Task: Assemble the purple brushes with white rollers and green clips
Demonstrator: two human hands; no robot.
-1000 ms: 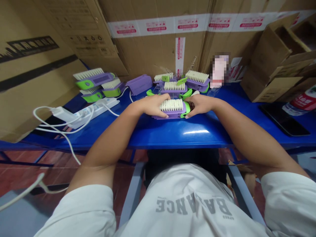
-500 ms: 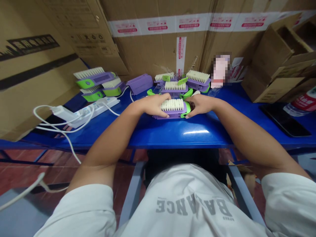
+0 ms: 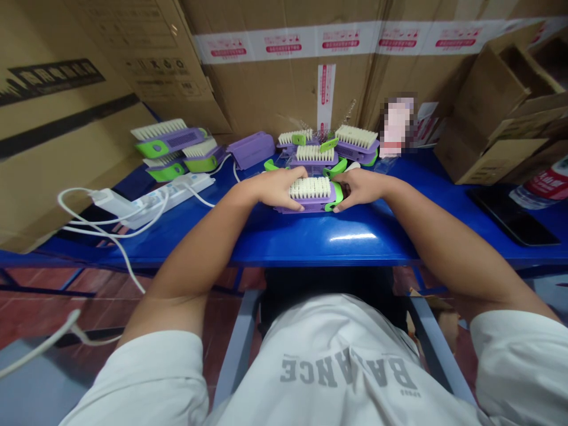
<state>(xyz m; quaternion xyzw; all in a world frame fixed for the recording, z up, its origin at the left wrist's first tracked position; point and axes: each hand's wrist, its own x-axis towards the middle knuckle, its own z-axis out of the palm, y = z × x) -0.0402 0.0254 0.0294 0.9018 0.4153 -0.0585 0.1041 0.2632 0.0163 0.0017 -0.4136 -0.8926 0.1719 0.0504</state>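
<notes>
A purple brush (image 3: 310,195) with white bristles and a green end lies on the blue table (image 3: 310,236), bristles up. My left hand (image 3: 270,188) is wrapped round its left end, thumb on the front edge. My right hand (image 3: 359,186) grips the green right end with curled fingers. Right behind it lie several more purple and green brushes (image 3: 331,148). Loose green parts (image 3: 335,168) sit between that pile and my hands.
Another stack of brushes (image 3: 173,148) and a purple case (image 3: 251,148) sit at the left back. A white power strip (image 3: 155,198) with cables lies left. Cardboard boxes (image 3: 492,118) wall the back and right. A black phone (image 3: 510,216) and a bottle (image 3: 544,186) lie far right.
</notes>
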